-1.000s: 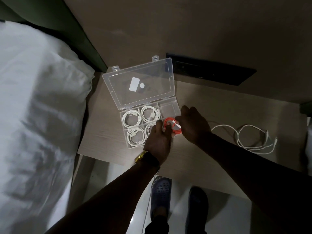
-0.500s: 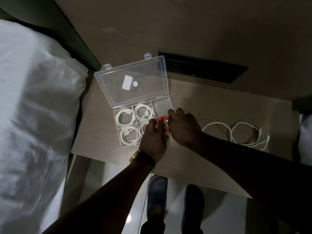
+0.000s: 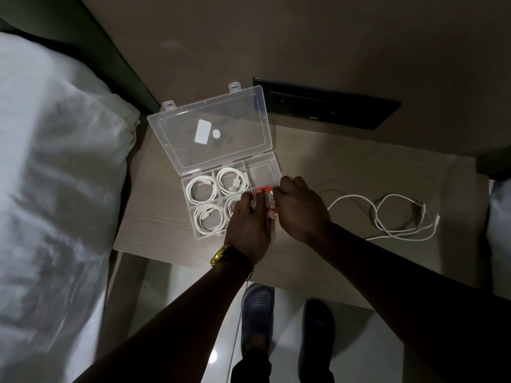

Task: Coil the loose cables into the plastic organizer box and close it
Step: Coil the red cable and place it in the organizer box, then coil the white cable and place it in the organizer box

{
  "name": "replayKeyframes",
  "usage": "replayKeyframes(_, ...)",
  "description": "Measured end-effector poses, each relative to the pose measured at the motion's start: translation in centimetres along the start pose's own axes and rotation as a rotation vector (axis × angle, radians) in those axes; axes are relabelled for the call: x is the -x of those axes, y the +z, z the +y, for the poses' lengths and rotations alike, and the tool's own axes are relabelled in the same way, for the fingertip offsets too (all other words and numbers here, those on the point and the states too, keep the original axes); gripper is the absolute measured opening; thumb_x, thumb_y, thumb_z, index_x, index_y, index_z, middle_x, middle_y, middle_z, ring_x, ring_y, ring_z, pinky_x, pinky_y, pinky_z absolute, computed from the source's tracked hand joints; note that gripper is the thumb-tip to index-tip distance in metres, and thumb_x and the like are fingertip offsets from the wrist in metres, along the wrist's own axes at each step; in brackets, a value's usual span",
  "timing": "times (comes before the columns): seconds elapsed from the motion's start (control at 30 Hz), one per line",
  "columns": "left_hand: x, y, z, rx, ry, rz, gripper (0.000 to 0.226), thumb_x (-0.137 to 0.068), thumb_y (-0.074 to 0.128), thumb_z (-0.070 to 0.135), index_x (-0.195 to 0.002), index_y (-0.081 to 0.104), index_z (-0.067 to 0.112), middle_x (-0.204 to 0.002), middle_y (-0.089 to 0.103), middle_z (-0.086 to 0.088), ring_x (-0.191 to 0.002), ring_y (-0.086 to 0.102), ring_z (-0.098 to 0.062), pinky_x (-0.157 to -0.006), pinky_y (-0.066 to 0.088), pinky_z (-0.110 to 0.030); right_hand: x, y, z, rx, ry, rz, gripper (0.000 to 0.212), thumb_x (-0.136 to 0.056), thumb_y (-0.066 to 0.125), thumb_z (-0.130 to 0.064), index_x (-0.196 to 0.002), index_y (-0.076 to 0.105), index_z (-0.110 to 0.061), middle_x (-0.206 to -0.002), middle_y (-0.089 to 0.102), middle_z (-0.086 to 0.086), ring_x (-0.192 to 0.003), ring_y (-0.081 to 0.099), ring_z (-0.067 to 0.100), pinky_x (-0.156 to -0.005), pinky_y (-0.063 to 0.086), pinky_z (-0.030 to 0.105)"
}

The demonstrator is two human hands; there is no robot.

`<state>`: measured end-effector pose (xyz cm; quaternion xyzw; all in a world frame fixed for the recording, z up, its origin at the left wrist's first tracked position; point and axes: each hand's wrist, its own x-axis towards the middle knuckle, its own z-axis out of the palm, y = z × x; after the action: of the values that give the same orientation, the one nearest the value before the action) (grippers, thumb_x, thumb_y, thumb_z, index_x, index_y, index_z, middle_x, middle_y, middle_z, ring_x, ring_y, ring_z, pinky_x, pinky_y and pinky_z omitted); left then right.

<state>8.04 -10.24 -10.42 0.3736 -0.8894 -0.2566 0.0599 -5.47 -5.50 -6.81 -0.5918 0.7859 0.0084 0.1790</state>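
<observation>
Nearest the camera, the left hand (image 3: 247, 228), a gold watch (image 3: 219, 255) on its wrist, and the right hand (image 3: 300, 208) meet over the near right corner of the clear plastic organizer box (image 3: 229, 200). Both sets of fingers are curled in and pinch a small orange coiled cable (image 3: 262, 196), which hangs just above the box's near right compartment; whether it touches the floor of that cell I cannot tell.

The step in hand looks like seating this coil. Four white coiled cables (image 3: 201, 187) already fill the cells to the left of it, and the far right compartment is bare.

To the right of the box, well apart, a loose white cable (image 3: 387, 217) sprawls on the pale wooden table (image 3: 166, 217). Beyond the compartments, the box's transparent hinged lid (image 3: 210, 134) lies thrown back.

Next, I judge, the orange coil must be pressed flat and let go without springing open; the loose cable then needs winding before the lid can come down.
</observation>
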Motion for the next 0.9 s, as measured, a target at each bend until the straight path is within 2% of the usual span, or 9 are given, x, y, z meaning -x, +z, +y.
replayKeyframes(0.17, -0.1, 0.1, -0.4, 0.011, 0.024, -0.009, 0.052, -0.098, 0.048, 0.03, -0.143, 0.04, 0.006, -0.122, 0.05, -0.025, -0.1, 0.052, -0.038, -0.084, 0.049, -0.044, 1.8, 0.8, 1.1, 0.062, -0.08, 0.029, 0.041, -0.092, 0.048, -0.023, -0.132, 0.049, -0.016, -0.129, 0.05, 0.003, -0.112, 0.047, 0.029, -0.076, 0.053, 0.041)
replayKeyframes(0.23, -0.1, 0.1, -0.3, 0.0, 0.019, -0.007, 0.051, -0.097, 0.048, 0.031, -0.142, 0.041, 0.007, -0.12, 0.051, -0.025, -0.097, 0.053, -0.038, -0.081, 0.049, -0.044, 2.2, 1.1, 1.4, 0.057, -0.098, 0.045, 0.044, -0.093, 0.047, -0.027, -0.136, 0.048, -0.016, -0.134, 0.052, 0.001, -0.112, 0.048, 0.029, -0.076, 0.052, 0.041)
replayKeyframes(0.33, -0.2, 0.2, 0.0, -0.034, 0.004, -0.014, 0.05, -0.096, 0.047, 0.029, -0.141, 0.04, 0.006, -0.12, 0.05, -0.025, -0.095, 0.053, -0.039, -0.08, 0.048, -0.044, 3.1, 2.1, 1.8, 0.069, -0.085, 0.054, 0.052, -0.095, 0.034, -0.04, -0.14, 0.045, -0.016, -0.142, 0.05, 0.0, -0.115, 0.049, 0.031, -0.077, 0.05, 0.042)
replayKeyframes(0.4, -0.4, 0.2, 0.3, -0.092, -0.015, -0.041, 0.05, -0.096, 0.044, 0.03, -0.139, 0.04, 0.003, -0.123, 0.048, -0.026, -0.095, 0.053, -0.04, -0.08, 0.048, -0.045, 3.6, 2.8, 1.8, 0.07, -0.06, 0.059, 0.056, -0.094, 0.036, -0.046, -0.141, 0.045, -0.017, -0.146, 0.05, 0.0, -0.117, 0.05, 0.031, -0.077, 0.049, 0.041)
replayKeyframes(0.5, -0.8, 0.0, 0.7, -0.153, -0.036, -0.076, 0.05, -0.096, 0.042, 0.03, -0.138, 0.041, 0.002, -0.124, 0.047, -0.027, -0.094, 0.052, -0.043, -0.081, 0.046, -0.045, 3.6, 3.0, 1.7, 0.039, -0.019, 0.048, 0.058, -0.091, 0.042, -0.048, -0.142, 0.045, -0.019, -0.149, 0.048, -0.001, -0.119, 0.05, 0.032, -0.083, 0.045, 0.043)
replayKeyframes(0.63, -1.0, -0.7, 1.2, -0.081, -0.03, -0.082, 0.048, -0.094, 0.049, 0.027, -0.135, 0.045, 0.003, -0.12, 0.047, -0.027, -0.094, 0.054, -0.044, -0.084, 0.048, -0.047, 4.6, 2.1, 1.8, -0.079, -0.005, 0.069, 0.057, -0.094, 0.044, -0.046, -0.147, 0.04, -0.026, -0.157, 0.038, -0.006, -0.132, 0.042, 0.031, -0.097, 0.042, 0.044)
replayKeyframes(0.7, -0.8, -1.2, 1.5, -0.056, -0.04, -0.056, 0.045, -0.093, 0.054, 0.027, -0.132, 0.049, 0.005, -0.119, 0.048, -0.027, -0.094, 0.056, -0.045, -0.085, 0.049, -0.047, 6.1, 1.4, 2.4, -0.157, -0.009, 0.132, 0.053, -0.096, 0.043, -0.043, -0.146, 0.043, -0.026, -0.153, 0.045, -0.005, -0.13, 0.044, 0.03, -0.1, 0.044, 0.043)
replayKeyframes(0.77, -0.4, -1.5, 1.9, -0.062, -0.068, 0.01, 0.043, -0.091, 0.055, 0.028, -0.128, 0.054, 0.006, -0.12, 0.05, -0.029, -0.097, 0.056, -0.046, -0.085, 0.049, -0.047, 7.5, 0.9, 4.2, -0.239, 0.023, 0.189, 0.047, -0.096, 0.044, -0.039, -0.14, 0.051, -0.021, -0.14, 0.057, 0.001, -0.123, 0.05, 0.031, -0.098, 0.046, 0.046)
replayKeyframes(0.9, 0.6, -1.3, 4.3, 0.004, -0.001, 0.145, 0.039, -0.087, 0.055, 0.02, -0.123, 0.059, 0.004, -0.114, 0.056, -0.025, -0.103, 0.053, -0.042, -0.087, 0.047, -0.045, 10.0, 0.1, 9.0, -0.314, 0.229, 0.298, 0.031, -0.092, 0.058, -0.019, -0.121, 0.067, -0.014, -0.118, 0.068, 0.01, -0.107, 0.06, 0.034, -0.096, 0.048, 0.042)
